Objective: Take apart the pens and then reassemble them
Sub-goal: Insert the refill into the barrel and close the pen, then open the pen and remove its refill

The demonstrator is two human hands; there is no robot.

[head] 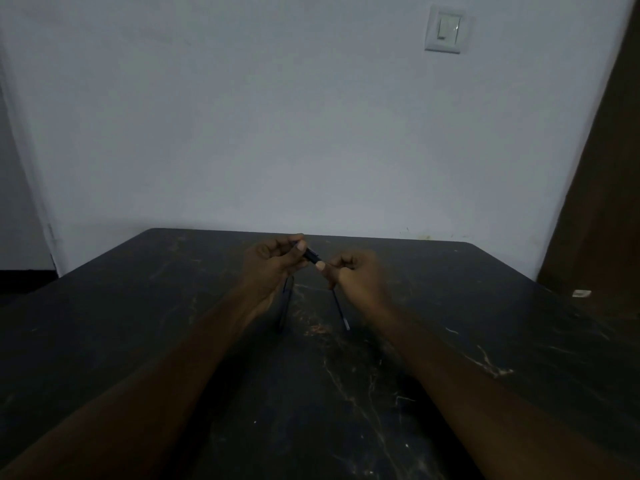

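Both hands meet over the far middle of a dark marble-patterned table (450,306). My left hand (272,268) pinches one end of a short black pen (310,255), and my right hand (356,277) grips its other end with thumb and fingers. The pen is held tilted, raised above the table. Below the hands lie two thin dark pen parts: a black one (284,306) under my left wrist and a slim one with a pale tip (341,313) beside my right wrist. The light is dim, so finer detail is lost.
A pale wall rises right behind the table's far edge, with a white light switch (446,29) high on the right. A dark wooden panel (602,202) stands at the right. A small white object (581,293) rests near the table's right edge.
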